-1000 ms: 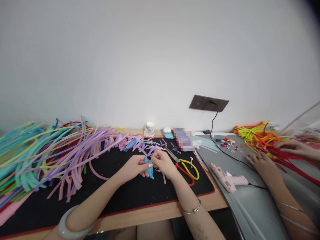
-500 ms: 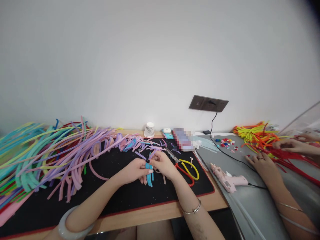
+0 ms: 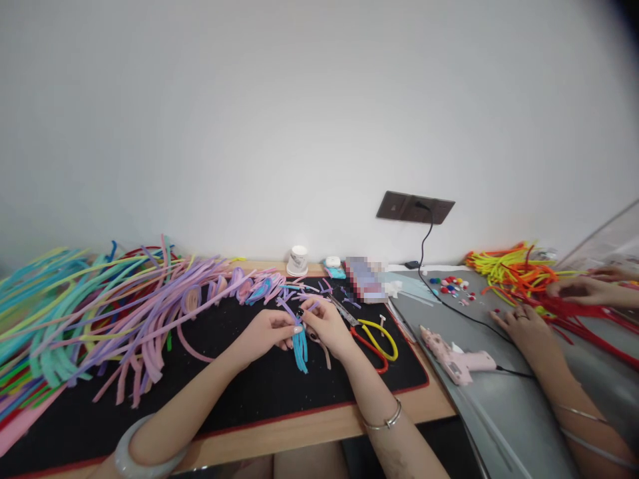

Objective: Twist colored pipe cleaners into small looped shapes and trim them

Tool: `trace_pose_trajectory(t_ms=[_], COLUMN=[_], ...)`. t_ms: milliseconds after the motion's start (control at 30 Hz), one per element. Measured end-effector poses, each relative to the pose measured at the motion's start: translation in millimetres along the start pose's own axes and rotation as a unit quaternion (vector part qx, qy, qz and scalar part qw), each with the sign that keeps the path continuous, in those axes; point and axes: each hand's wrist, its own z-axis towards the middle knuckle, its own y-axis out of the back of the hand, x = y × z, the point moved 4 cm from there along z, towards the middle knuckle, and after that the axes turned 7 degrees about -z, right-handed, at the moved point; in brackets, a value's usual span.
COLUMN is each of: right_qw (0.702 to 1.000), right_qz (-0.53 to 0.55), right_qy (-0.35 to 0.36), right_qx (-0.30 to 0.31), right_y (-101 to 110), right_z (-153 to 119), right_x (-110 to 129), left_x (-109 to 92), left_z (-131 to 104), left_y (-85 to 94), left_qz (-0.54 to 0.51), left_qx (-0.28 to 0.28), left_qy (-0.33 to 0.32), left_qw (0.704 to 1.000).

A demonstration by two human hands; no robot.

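Over the middle of the black mat (image 3: 239,399), a small bundle of blue pipe cleaners (image 3: 300,351) hangs down between my two hands. My left hand (image 3: 267,332) pinches it near the top with thumb and fingers. My right hand (image 3: 324,326) is closed on a purple pipe cleaner (image 3: 313,305) at the upper end of the bundle; its fingertips nearly touch those of the left. Fingers hide the spot where purple and blue meet. Beside my right wrist lie scissors (image 3: 384,346) with yellow and red handles. A beige strip (image 3: 327,358) hangs or lies under my right hand.
Many pastel pipe cleaners (image 3: 150,299) heap at left, with rolled coils behind my hands. A paper cup (image 3: 298,259), a white case (image 3: 333,262) and a blurred box (image 3: 367,279) stand along the wall. At right are a pink glue gun (image 3: 459,359), small pompoms (image 3: 452,286) and a co-worker's hands (image 3: 522,326).
My left hand has shifted slightly up, and more of the blue bundle shows below the fingers. Both hands still hold the pieces together.
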Motion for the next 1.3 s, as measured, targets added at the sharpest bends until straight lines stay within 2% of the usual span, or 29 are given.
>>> trace_pose_trajectory(t_ms=[100,233,433,767,1033,1300], right_qw=[1.000,1.000,0.998,0.995,0.986,0.964], right_qz=[0.005,0.005,-0.030,-0.096,-0.152,-0.239], right_qy=[0.007,-0.004,0.004,0.010,0.066,0.112], right_qx=[-0.027,-0.026,-0.048,-0.001,0.002,-0.035], right_y=[1.5,1.4,5.7,3.0,-0.9,-8.2], right_z=[-0.1,0.1,0.5,2.7,0.9,-2.6], right_x=[2.0,2.3,2.1,-7.4,-0.5,3.3], left_x=[0.1,0.3,-1.8,-9.5,-7.8,-8.3], left_z=[-0.5,-0.9,-0.3,-0.4,0.8,-0.3], left_y=[1.0,0.7,5.4,11.3,15.5,16.0], left_qz=[-0.023,-0.033,-0.038,0.000,0.041,0.083], left_qx=[-0.019,-0.015,-0.042,-0.109,-0.139,-0.156], left_qy=[0.015,0.019,-0.018,-0.078,-0.126,-0.160], left_qw=[0.999,0.999,0.998,0.991,0.981,0.971])
